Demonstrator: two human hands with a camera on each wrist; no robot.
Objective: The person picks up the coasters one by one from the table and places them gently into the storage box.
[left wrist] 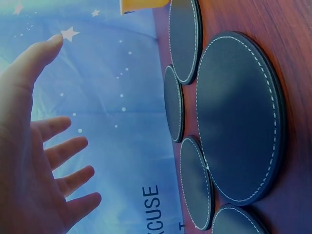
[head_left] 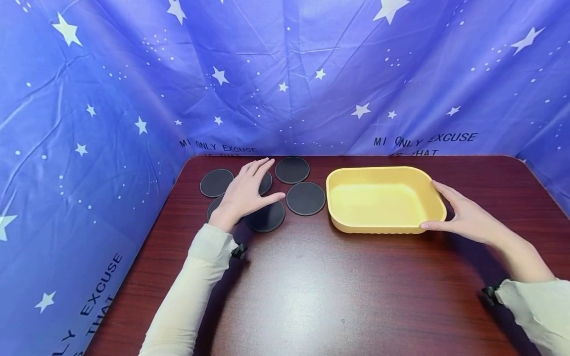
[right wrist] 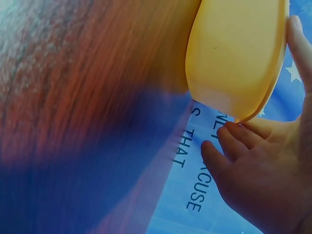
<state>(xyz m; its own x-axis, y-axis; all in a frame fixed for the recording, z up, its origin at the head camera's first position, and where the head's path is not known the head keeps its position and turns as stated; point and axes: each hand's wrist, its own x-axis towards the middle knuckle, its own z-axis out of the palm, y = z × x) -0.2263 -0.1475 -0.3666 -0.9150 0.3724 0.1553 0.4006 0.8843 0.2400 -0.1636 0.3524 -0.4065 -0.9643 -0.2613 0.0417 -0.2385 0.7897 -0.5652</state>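
Over a group of round black coasters [head_left: 306,199] my left hand [head_left: 247,190] is held with its fingers spread and holds nothing. Pale stitching runs round the coasters' edges, and in the left wrist view one large coaster [left wrist: 239,119] shows beside the hand. Parts of the coasters under the hand are hidden in the head view. A yellow rectangular container [head_left: 378,202] with rounded corners stands upright to their right, with nothing in it. My right hand [head_left: 467,215] grips its right end, thumb at the near corner and fingers along the right side.
The dark red wooden table [head_left: 338,296] reflects a bright glare near its front. A blue star-printed cloth [head_left: 289,99] hangs behind the table and along both sides. Several coasters lie close together, the rightmost beside the container's left wall.
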